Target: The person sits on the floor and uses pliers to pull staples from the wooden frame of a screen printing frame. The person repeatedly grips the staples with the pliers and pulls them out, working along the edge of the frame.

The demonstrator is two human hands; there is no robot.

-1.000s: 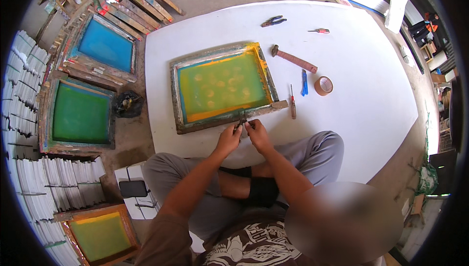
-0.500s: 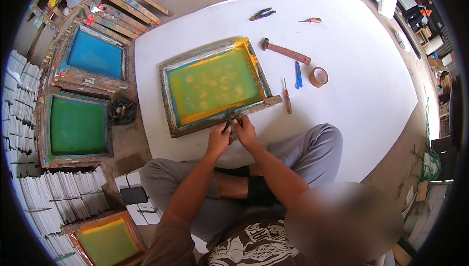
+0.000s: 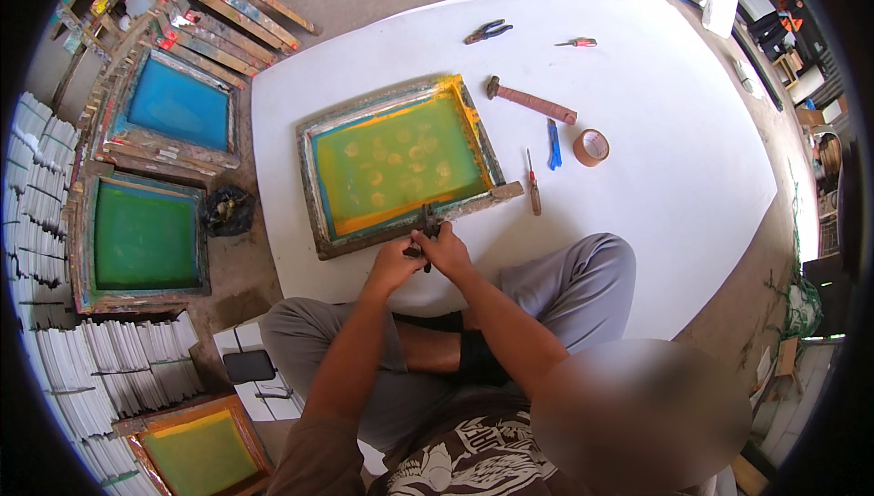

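Both my hands are closed on a small dark metal tool (image 3: 430,216), its exact kind hard to make out behind my fingers. My left hand (image 3: 391,266) grips it from the left, and my right hand (image 3: 448,254) wraps it from the right, close beside the left. The tool's tip stands by the near edge of a screen-printing frame (image 3: 314,188). That frame lies on the white table, its yellow-green mesh (image 3: 391,164) marked with pale round spots. At its near right corner a wooden piece (image 3: 507,191) sticks out.
Right of the frame lie a screwdriver (image 3: 533,188), a blue utility knife (image 3: 553,144), a tape roll (image 3: 591,146) and a hammer (image 3: 533,101). Farther off are pliers (image 3: 488,32) and another screwdriver (image 3: 576,43). Blue (image 3: 178,103) and green (image 3: 146,234) screens stand at left.
My hands have drawn together and shifted slightly, the left one moving down and left. More of the dark tool now shows above my fingers. The frame stays in place.
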